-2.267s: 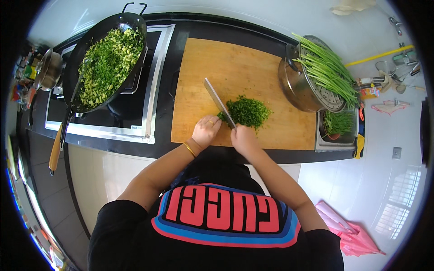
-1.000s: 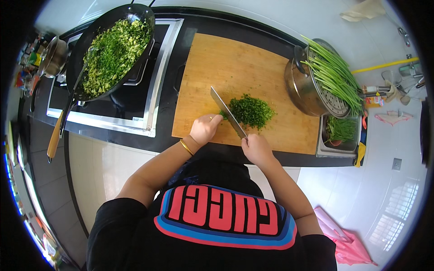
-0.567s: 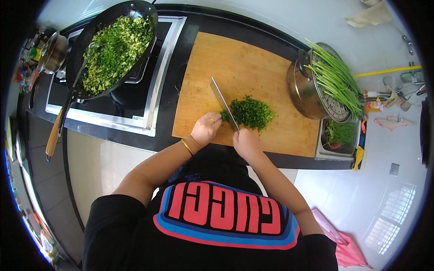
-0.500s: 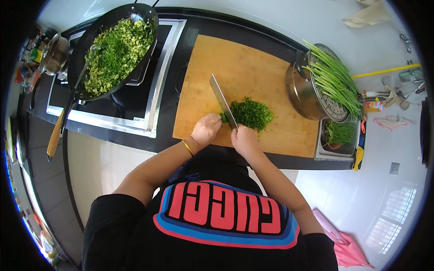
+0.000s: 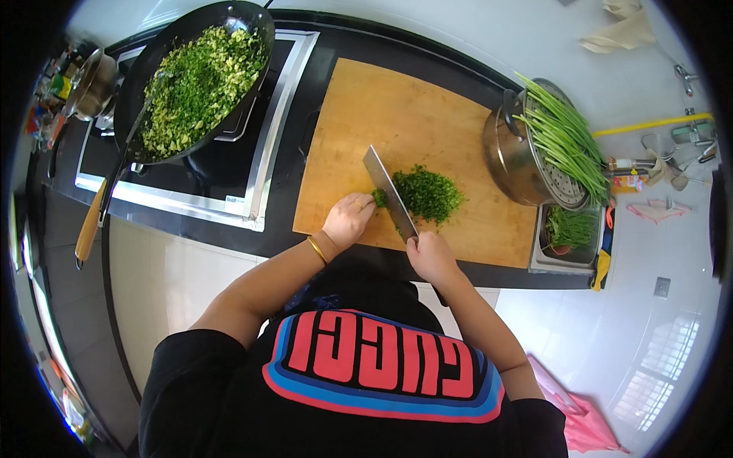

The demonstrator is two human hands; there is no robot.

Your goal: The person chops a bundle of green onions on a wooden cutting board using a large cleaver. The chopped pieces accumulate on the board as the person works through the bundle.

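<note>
My right hand (image 5: pixel 432 256) is closed round the handle of a kitchen knife (image 5: pixel 391 195), whose wide blade slants away to the left over the wooden cutting board (image 5: pixel 382 91). Left of the blade, my left hand (image 5: pixel 349 220), with a gold bangle at its wrist, has its fingers curled on the end of a green chive bunch (image 5: pixel 379 198). The bunch's cut end lies against or very near the blade; the rest is hidden under the fingers. A heap of finely chopped chives (image 5: pixel 429 195) lies just right of the knife.
Long whole chives (image 5: pixel 561 141) lie across a steamer pot (image 5: pixel 510 149) on the board's right side. Beyond it, more greens sit in a sink (image 5: pixel 571 263). At left, a wok (image 5: pixel 256 27) of chopped greens and egg-like bits stands on the stove (image 5: pixel 256 202), its wooden handle (image 5: pixel 90 225) jutting toward me.
The knife and my right hand have shifted nearer to me and slightly right. My left hand has stayed almost in place on the chive bunch.
</note>
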